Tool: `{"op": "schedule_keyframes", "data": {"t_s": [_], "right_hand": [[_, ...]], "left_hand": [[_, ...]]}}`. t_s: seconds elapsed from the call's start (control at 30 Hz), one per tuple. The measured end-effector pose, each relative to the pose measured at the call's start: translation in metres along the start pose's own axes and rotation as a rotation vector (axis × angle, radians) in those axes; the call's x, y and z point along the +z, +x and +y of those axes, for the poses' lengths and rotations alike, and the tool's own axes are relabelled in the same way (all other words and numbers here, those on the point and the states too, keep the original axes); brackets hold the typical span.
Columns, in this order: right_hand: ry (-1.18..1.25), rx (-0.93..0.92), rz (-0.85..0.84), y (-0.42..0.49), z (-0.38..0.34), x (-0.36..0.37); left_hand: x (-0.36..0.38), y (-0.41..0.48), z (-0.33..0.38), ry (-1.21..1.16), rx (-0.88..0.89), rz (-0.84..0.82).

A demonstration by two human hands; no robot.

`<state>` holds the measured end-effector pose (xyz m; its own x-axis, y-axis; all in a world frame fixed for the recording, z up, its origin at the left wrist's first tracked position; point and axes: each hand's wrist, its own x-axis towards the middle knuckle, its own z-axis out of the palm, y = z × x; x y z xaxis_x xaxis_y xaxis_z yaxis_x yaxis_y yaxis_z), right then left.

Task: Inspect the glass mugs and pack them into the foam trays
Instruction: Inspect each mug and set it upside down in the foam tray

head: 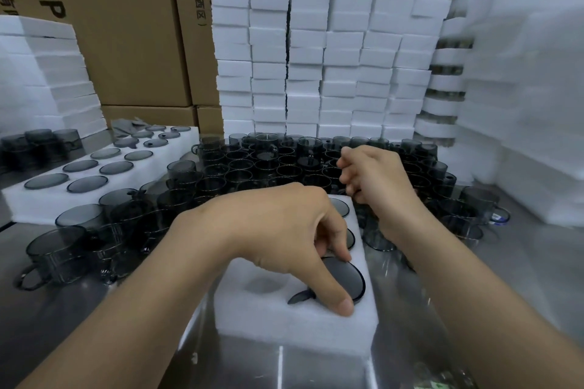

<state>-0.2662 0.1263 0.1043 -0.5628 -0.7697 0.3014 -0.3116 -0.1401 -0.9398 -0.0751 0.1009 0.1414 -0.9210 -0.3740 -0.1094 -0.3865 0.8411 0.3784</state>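
Note:
A white foam tray [303, 328] lies on the steel table right in front of me. My left hand [284, 230] is over it, thumb and fingers holding a smoky grey glass mug [346, 278] that sits upside down in a near-right pocket, its handle in the slot. The pocket to its left [262, 286] holds nothing. My right hand [376, 180] hovers beyond the tray over a dense cluster of loose grey mugs [284, 164], fingers curled; what it grips, if anything, is hidden.
A filled foam tray [38, 202] lies at the left, with more loose mugs [76, 243] in front of it. Tall stacks of foam trays [316, 50] and cardboard boxes [126, 25] wall in the back. More foam [531, 104] rises at the right.

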Motion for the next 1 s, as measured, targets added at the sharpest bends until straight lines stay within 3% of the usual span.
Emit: {"op": "schedule_keyframes", "data": {"t_s": [0.07,0.13,0.33,0.4,0.47,0.57,0.67,0.8,1.0], "right_hand": [[-0.306,-0.190,0.062,0.000,0.005,0.000],[-0.450,-0.281,0.084,0.000,0.010,-0.001],[-0.565,-0.287,0.037,0.000,0.018,0.002],[-0.609,-0.276,0.004,0.000,0.019,0.002],[-0.656,-0.262,-0.037,-0.002,0.020,0.002],[-0.728,-0.275,-0.076,-0.003,0.022,0.006],[-0.747,-0.285,-0.099,-0.005,0.021,0.010],[-0.770,-0.288,-0.100,-0.007,0.024,0.009],[-0.774,-0.309,-0.067,-0.005,0.024,0.010]], "left_hand": [[0.000,0.000,0.000,-0.011,0.025,0.015],[0.000,0.003,0.000,-0.011,0.036,0.057],[0.003,0.011,-0.008,0.004,0.077,0.074],[-0.006,0.009,-0.019,-0.096,0.118,0.048],[-0.020,0.016,-0.039,-0.270,0.134,0.151],[-0.044,0.053,-0.086,-0.353,-0.080,0.551],[-0.056,0.093,-0.131,-0.405,-0.332,0.756],[-0.060,0.124,-0.161,-0.445,-0.542,0.801],[-0.048,0.147,-0.167,-0.264,-0.700,0.772]]}}
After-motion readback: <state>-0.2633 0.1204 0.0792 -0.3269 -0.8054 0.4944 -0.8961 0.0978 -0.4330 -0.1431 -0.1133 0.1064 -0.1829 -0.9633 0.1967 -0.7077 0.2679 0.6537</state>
